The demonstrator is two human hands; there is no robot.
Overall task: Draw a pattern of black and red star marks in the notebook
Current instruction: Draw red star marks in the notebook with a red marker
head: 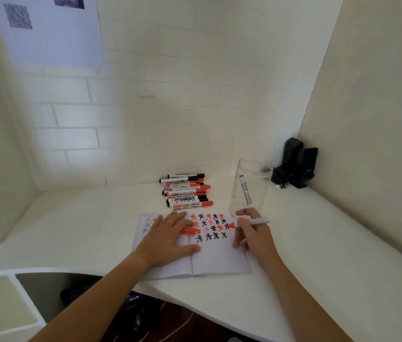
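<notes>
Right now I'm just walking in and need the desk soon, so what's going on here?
A person is drawing star marks in an open notebook on the white desk. The right hand holds a red marker with its tip at the right edge of the stars, several rows of mixed black and red. The left hand lies flat on the left page, with a red cap under its fingers. Spare markers lie behind the notebook, beside a clear jar.
</notes>
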